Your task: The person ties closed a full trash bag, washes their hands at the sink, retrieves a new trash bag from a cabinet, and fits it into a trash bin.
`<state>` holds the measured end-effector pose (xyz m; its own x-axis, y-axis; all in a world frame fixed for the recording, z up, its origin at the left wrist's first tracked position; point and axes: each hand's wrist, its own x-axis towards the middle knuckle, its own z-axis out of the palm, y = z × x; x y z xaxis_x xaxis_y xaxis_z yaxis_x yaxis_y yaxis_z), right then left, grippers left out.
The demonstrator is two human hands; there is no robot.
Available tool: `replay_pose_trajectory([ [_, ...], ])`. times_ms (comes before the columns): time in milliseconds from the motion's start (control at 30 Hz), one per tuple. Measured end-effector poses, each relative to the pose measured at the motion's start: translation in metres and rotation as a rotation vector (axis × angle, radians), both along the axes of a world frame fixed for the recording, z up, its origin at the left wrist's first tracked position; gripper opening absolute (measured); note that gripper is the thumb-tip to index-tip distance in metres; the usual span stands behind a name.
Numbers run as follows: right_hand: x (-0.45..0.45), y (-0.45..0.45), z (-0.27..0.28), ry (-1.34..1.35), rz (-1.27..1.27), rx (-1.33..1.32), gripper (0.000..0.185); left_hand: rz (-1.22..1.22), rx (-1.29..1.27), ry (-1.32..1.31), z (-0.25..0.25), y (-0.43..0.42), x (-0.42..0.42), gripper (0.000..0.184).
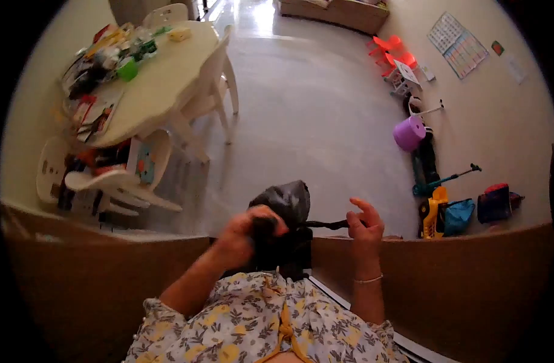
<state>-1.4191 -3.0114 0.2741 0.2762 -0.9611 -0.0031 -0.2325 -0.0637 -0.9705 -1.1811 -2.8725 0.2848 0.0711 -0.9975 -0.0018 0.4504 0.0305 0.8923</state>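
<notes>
Black plastic bag (294,198) just beyond my left fingers (277,224) | those clench bunched black plastic, seemingly its neck; my right fingers (363,207) pinch a drawn-out strip (326,224), apparently keeping it taut | brown panels (446,263) flank my fingers, limiting sideways room | cluttered table (159,85) ahead-left, purple tub (409,133) ahead-right, well apart

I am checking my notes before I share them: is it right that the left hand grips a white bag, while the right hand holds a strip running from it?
Not quite: the bag is black, not white, as the head view shows. The left hand does grip it, and the right hand holds a strip running from it.
</notes>
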Motion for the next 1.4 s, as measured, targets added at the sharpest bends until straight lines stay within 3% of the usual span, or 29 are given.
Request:
replay_pose_trajectory([
  [33,0.019,-0.01,0.019,0.002,-0.023,0.008,0.021,-0.009,-0.15,-0.252,0.002,-0.029,0.001,0.019],
  [67,0.036,-0.014,0.035,-0.016,0.114,0.08,0.024,-0.024,-0.308,-0.511,0.005,-0.05,-0.001,0.021],
  [100,0.051,-0.022,0.042,-0.033,0.249,0.148,0.029,-0.053,-0.313,-0.512,0.014,-0.072,0.002,0.021],
  [133,0.068,-0.034,0.04,-0.037,0.227,0.144,0.029,0.068,-0.427,-0.775,0.032,-0.096,0.008,0.023],
  [167,0.086,-0.048,0.035,-0.116,0.366,0.116,0.029,0.203,-0.547,-1.035,0.042,-0.119,0.016,0.026],
  [200,0.1,-0.068,0.033,-0.195,0.512,0.081,0.029,0.196,-0.564,-1.039,0.042,-0.144,0.024,0.026],
  [333,0.142,-0.155,0.036,-0.201,0.62,-0.114,0.027,0.319,-0.545,-1.078,0.027,-0.223,0.056,0.039],
  [400,0.149,-0.203,0.03,-0.187,0.646,-0.144,0.02,0.021,-0.165,-0.394,0.014,-0.255,0.058,0.044],
  [433,0.156,-0.222,0.034,-0.238,0.635,0.028,0.013,-0.06,-0.145,-0.37,0.017,-0.272,0.068,0.047],
  [467,0.161,-0.246,0.032,-0.238,0.669,0.009,0.013,-0.025,-0.16,-0.38,0.007,-0.291,0.08,0.047],
  [533,0.178,-0.291,0.019,-0.311,0.694,0.165,0.012,-0.237,0.132,-0.68,-0.03,-0.329,0.109,0.038],
  [567,0.187,-0.311,0.021,-0.325,0.729,0.233,0.013,-0.235,0.135,-0.698,-0.036,-0.342,0.118,0.038],
  [633,0.209,-0.345,0.016,-0.398,0.779,0.313,0.013,-0.247,0.275,-0.467,-0.044,-0.368,0.13,0.027],
  [833,0.255,-0.459,0.031,-0.322,0.762,0.379,0.018,0.02,0.142,-0.16,-0.07,-0.471,0.172,0.022],
  [867,0.268,-0.474,0.038,-0.425,0.683,0.331,0.023,0.019,0.131,-0.163,-0.077,-0.493,0.185,0.022],
  [933,0.303,-0.508,0.038,-0.521,0.598,0.269,0.029,0.234,0.25,0.114,-0.086,-0.541,0.22,0.019],
  [967,0.315,-0.524,0.035,-0.299,0.507,0.12,0.036,0.224,0.232,0.115,-0.087,-0.563,0.235,0.019],
  [1000,0.334,-0.54,0.032,-0.083,0.403,-0.021,0.043,0.208,0.251,0.017,-0.086,-0.586,0.254,0.02],
  [1067,0.382,-0.577,0.026,-0.098,0.301,-0.17,0.044,0.166,0.264,-0.086,-0.074,-0.636,0.298,0.021],
  [1167,0.433,-0.632,0.033,0.035,0.17,-0.364,0.046,-0.107,-0.158,-0.868,-0.07,-0.706,0.343,0.025],
  [1300,0.483,-0.691,0.044,0.218,0.042,-0.314,0.05,-0.345,-0.365,-1.034,-0.039,-0.788,0.409,0.037],
  [1333,0.495,-0.705,0.04,0.221,0.037,-0.291,0.05,-0.381,-0.317,-1.05,-0.024,-0.81,0.423,0.031],
  [1400,0.518,-0.741,0.027,0.136,0.214,-0.61,0.058,-0.295,-0.313,-1.114,-0.034,-0.85,0.448,0.023],
])
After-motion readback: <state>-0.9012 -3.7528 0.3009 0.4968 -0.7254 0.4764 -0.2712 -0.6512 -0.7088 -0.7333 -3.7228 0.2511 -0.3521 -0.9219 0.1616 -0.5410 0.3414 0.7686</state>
